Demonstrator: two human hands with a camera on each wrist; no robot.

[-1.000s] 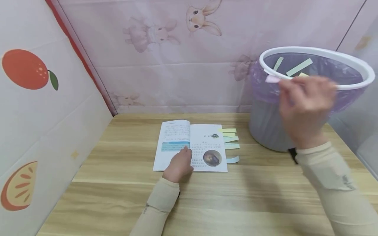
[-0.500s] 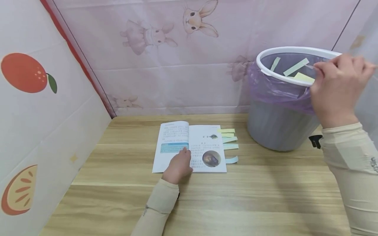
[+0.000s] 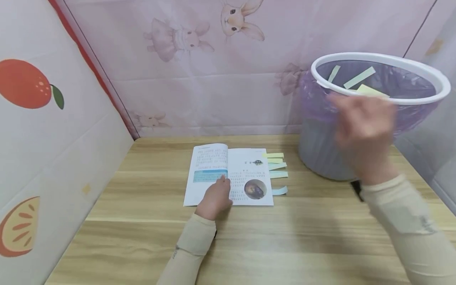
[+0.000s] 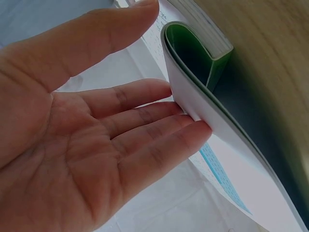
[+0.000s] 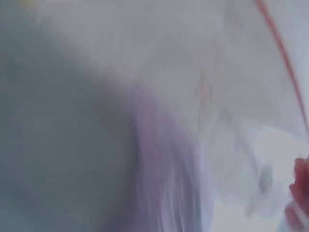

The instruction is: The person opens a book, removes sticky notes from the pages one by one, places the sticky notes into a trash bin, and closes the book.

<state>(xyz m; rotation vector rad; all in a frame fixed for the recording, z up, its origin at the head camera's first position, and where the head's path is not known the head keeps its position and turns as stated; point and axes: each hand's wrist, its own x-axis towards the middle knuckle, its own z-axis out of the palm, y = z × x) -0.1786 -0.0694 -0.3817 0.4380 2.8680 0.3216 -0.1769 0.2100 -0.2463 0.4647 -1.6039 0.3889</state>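
Book [image 3: 238,164]: spread at two pp. on the counter [image 3: 249,245], approx. mid-view, well L of the bin; bluish text box [image 3: 210,176] on L p., round photo [image 3: 255,189] low on R p.
Tabs [image 3: 279,174]: several, sticking out past book's R edge; yellow up top, pale green below, 1 pale blue nr bottom.
L hand [image 3: 215,198]: on the book nr the spine; wrist cam shows it wide, fingers straight, thumb well apart, fingertips [image 4: 200,131] touching white paper w/ green inner side curving beyond.
R hand [image 3: 368,132]: raised, in front of bin's near side, v. blurred; can't tell if holding smth or if touching the rim [image 3: 382,58].
Bin [image 3: 318,146]: gray, on counter, white oval rim, purple liner [image 3: 315,103] hanging outside.
In bin: 2 pale green strips [image 3: 360,77], 1 yellow piece [image 3: 371,91].
Sleeves [image 3: 196,237]: beige, both arms.
Back wall [image 3: 213,99]: pink w/ rabbit prints.
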